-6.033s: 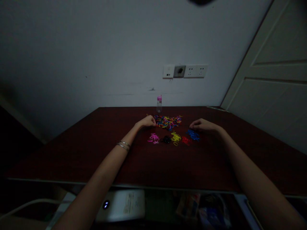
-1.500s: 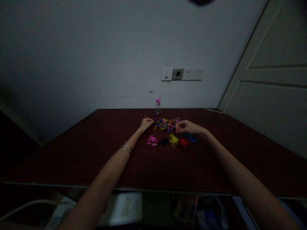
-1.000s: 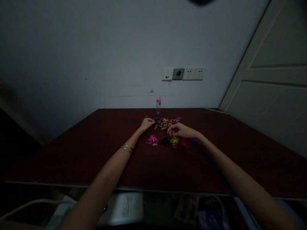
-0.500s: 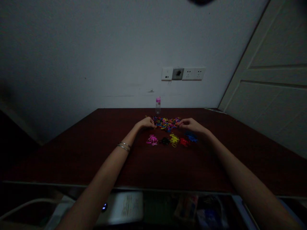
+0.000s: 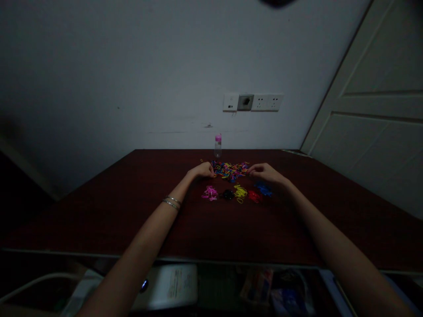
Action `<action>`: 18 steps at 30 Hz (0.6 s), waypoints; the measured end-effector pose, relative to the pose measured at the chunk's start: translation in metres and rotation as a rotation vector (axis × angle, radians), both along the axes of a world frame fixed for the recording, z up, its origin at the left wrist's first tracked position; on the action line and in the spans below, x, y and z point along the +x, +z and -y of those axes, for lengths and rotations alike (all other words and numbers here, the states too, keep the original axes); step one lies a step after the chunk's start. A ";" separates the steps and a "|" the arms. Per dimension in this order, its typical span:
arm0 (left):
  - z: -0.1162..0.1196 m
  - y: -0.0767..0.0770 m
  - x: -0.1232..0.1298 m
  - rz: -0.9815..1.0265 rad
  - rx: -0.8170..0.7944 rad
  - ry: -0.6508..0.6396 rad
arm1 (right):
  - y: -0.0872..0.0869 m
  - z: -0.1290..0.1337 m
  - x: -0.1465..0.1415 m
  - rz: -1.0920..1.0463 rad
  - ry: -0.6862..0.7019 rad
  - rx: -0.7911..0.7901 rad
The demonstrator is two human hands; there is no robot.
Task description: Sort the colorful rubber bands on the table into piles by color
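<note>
A mixed heap of small coloured rubber bands lies on the dark red tabletop. At its left edge is my left hand, fingers curled closed, two bracelets on the wrist; anything inside is hidden. My right hand is at the heap's right edge, thumb and fingertips pinched together, with what they hold too small to make out. Nearer me, sorted by colour, are piles of pink bands, black bands, yellow bands, red bands and blue bands, the last just below my right hand.
Behind the heap stands a clear bottle with a pink cap, close to the wall. Wall sockets are above it. Under the table's front edge, an open drawer space holds a white box and packets. A panelled door rises at right.
My right hand has shifted very slightly right, away from the heap's edge. My left hand stays almost in place, and the colour piles look the same.
</note>
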State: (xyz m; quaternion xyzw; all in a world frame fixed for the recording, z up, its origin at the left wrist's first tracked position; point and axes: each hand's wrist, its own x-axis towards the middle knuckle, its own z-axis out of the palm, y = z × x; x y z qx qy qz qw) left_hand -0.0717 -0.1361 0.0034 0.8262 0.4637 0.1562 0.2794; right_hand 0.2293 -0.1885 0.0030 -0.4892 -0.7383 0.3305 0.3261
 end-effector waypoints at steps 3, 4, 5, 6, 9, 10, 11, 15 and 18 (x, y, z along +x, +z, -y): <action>0.005 0.008 0.005 0.028 -0.014 -0.021 | -0.004 -0.003 0.003 0.033 -0.083 0.041; 0.007 0.011 0.008 0.040 -0.017 -0.040 | -0.005 -0.004 0.005 0.054 -0.118 0.062; 0.010 0.015 0.012 0.050 -0.020 -0.066 | -0.007 -0.006 0.006 0.076 -0.149 0.086; 0.013 0.019 0.016 0.057 -0.023 -0.095 | -0.009 -0.008 0.007 0.101 -0.172 0.110; 0.026 0.029 0.033 0.045 -0.037 -0.190 | -0.012 -0.012 0.009 0.194 -0.183 0.171; 0.031 0.031 0.039 0.040 -0.045 -0.219 | -0.012 -0.012 0.009 0.227 -0.171 0.192; 0.036 0.033 0.046 0.040 -0.054 -0.243 | -0.012 -0.012 0.008 0.259 -0.157 0.215; 0.055 0.033 0.068 0.023 -0.071 -0.330 | -0.009 -0.010 0.005 0.300 -0.111 0.279; 0.064 0.031 0.077 0.001 -0.070 -0.385 | -0.008 -0.010 0.003 0.302 -0.111 0.284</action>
